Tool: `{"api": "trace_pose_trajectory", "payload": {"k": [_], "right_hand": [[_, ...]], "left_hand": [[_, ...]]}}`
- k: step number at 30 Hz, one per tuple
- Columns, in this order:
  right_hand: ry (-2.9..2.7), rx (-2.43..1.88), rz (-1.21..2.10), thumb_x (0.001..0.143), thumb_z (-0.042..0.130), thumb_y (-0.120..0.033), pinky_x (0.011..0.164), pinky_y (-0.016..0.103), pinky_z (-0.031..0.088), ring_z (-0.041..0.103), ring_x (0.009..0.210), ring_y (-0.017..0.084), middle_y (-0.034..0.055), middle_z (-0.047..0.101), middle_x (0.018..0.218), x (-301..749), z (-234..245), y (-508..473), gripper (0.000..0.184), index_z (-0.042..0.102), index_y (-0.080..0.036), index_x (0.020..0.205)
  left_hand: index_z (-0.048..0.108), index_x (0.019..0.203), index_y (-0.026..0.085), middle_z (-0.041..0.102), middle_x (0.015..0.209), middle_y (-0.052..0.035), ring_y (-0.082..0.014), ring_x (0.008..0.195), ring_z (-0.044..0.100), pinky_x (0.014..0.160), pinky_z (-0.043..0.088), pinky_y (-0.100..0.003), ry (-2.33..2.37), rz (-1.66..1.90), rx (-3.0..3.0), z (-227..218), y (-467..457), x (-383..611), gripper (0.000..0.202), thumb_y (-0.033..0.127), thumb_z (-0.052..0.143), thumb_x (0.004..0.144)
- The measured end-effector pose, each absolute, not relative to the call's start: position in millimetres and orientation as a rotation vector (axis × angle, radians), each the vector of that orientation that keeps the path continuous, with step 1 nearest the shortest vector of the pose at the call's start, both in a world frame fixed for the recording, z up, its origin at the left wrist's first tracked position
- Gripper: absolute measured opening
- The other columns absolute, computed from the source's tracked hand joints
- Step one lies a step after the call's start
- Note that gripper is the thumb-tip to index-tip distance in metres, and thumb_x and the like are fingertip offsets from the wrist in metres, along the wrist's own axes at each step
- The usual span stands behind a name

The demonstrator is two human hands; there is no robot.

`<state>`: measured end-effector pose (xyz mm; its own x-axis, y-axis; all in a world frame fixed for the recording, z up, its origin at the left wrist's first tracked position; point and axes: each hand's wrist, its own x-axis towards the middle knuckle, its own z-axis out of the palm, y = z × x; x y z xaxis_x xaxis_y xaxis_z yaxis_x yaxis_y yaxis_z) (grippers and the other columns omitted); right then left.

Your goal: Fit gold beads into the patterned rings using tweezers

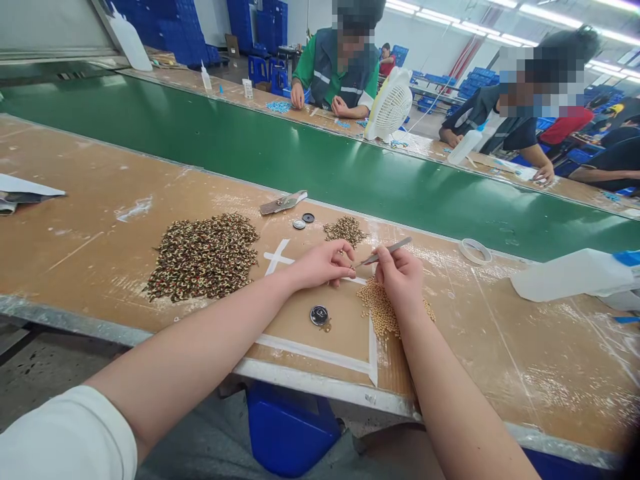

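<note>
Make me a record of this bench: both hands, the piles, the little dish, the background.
Left hand: near the tip of a slim grey metal tool; any pinched piece too small to tell
Right hand: holding that tool
Left side: large heap of small dark-and-cream pieces
Beyond hands: smaller heap of similar pieces
Beside right hand: heap of round tan beads, partly hidden
Front: small round black dish, glossy
Background: long flat green surface

Left hand (327,263) near right hand (403,275), fingers (343,246) bent

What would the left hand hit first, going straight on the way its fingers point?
Likely the tweezers in the right hand: their tip appears just ahead of the left hand. Depth and contact are unclear.
</note>
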<state>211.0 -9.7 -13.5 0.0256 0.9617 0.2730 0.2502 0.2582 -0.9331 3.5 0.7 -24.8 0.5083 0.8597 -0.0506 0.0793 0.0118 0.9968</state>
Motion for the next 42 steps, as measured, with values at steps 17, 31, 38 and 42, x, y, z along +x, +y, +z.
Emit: {"api": "trace_pose_trajectory", "payload": {"k": [17, 31, 38, 42], "right_hand": [[-1.434, -1.144, 0.845, 0.092, 0.067, -0.057, 0.042, 0.025, 0.032, 0.043, 0.038, 0.011, -0.0037, 0.050, 0.045, 208.9, -12.7, -10.7, 0.041, 0.069, -0.017, 0.082], [-1.407, -1.136, 0.844, 0.091, 0.068, -0.059, 0.042, 0.025, 0.032, 0.043, 0.039, 0.011, -0.0033, 0.050, 0.045, 205.3, -10.9, -12.3, 0.043, 0.069, -0.017, 0.080], [-1.462, -1.172, 0.812, 0.094, 0.064, -0.056, 0.043, 0.024, 0.033, 0.043, 0.040, 0.011, -0.0042, 0.050, 0.046, 206.0, -10.0, -14.8, 0.039, 0.068, -0.018, 0.084], [-1.390, -1.149, 0.750, 0.097, 0.061, -0.053, 0.045, 0.025, 0.036, 0.046, 0.042, 0.011, -0.0009, 0.060, 0.057, 208.9, -6.9, -17.6, 0.037, 0.068, -0.018, 0.088]], "left_hand": [[0.053, 0.097, 0.021, 0.074, 0.076, -0.0010, -0.0110, 0.056, 0.065, 0.054, 0.047, -0.023, 0.858, 0.844, 1.414, -29.4, 2.0, 3.5, 0.036, 0.034, 0.081, 0.080], [0.049, 0.091, 0.020, 0.076, 0.079, -0.0042, -0.0102, 0.054, 0.065, 0.054, 0.048, -0.022, 0.883, 0.889, 1.421, -29.9, 1.1, 3.8, 0.033, 0.031, 0.079, 0.082], [0.052, 0.097, 0.022, 0.071, 0.069, 0.0009, -0.0114, 0.052, 0.064, 0.053, 0.045, -0.022, 0.953, 0.821, 1.492, -28.3, 0.3, 5.6, 0.035, 0.037, 0.079, 0.082], [0.056, 0.105, 0.022, 0.072, 0.075, -0.0005, -0.0111, 0.053, 0.063, 0.054, 0.047, -0.024, 0.968, 0.804, 1.510, -26.3, 0.8, 5.4, 0.035, 0.039, 0.078, 0.083]]}}
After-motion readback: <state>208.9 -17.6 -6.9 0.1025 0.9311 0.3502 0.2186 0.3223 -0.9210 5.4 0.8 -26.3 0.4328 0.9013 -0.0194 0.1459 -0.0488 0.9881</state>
